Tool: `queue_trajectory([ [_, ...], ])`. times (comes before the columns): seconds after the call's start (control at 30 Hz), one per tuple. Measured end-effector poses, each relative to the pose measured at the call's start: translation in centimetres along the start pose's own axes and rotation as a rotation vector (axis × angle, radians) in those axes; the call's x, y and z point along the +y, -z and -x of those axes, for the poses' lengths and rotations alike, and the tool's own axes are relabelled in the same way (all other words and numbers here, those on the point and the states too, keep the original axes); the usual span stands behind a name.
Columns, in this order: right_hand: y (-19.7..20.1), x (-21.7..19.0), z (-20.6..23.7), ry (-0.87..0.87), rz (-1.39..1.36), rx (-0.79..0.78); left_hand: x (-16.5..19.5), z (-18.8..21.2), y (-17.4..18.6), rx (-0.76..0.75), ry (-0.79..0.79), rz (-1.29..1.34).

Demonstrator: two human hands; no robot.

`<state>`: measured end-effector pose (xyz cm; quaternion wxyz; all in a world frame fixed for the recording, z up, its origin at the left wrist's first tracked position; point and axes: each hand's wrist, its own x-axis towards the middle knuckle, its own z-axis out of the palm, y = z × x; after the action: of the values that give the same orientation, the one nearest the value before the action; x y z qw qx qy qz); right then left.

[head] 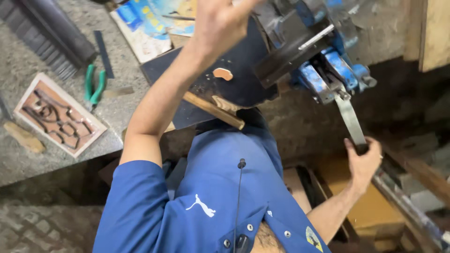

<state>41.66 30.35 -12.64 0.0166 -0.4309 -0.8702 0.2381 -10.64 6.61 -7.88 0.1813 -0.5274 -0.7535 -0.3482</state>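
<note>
Vise, blue, sits upper right of frame at bench edge. Right hand fingers clamped on its handle bar. Left hand raised above, fingers apart, holding nothing. Step judged: turning the screw; steady pull needed.

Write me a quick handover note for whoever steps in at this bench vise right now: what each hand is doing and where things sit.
Left hand: raised over the bench, fingers loose, gripping nothing visible.
Right hand: on the end of the vise handle.
Blue bench vise: a dark flat steel bar sits clamped in it; how tightly cannot be told.
A wooden-handled tool lies on the dark plate beside the vise.
Green-handled pliers lie on the stone bench.
</note>
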Motion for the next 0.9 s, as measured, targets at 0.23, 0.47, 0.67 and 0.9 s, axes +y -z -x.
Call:
queue_trajectory([
  [0.23, 4.3, -21.1, -9.5, 0.532, -0.358, 0.048, 4.5, -3.6, 7.0, -0.177, -0.104, 0.289],
  [0.47, 3.6, -35.8, -13.9, 1.110, -0.371, -0.311, 5.7, -2.1, 9.8, -0.400, -0.022, 0.580],
  [0.67, 0.0, -36.2, -13.6, 0.885, -0.632, -0.335, 7.0, 3.1, 7.9, 0.053, 0.427, 0.709],
  [0.9, -6.5, -35.3, -10.4, 0.857, -0.578, -0.113, 8.8, 10.1, 1.0, 0.310, 1.078, 1.545],
])
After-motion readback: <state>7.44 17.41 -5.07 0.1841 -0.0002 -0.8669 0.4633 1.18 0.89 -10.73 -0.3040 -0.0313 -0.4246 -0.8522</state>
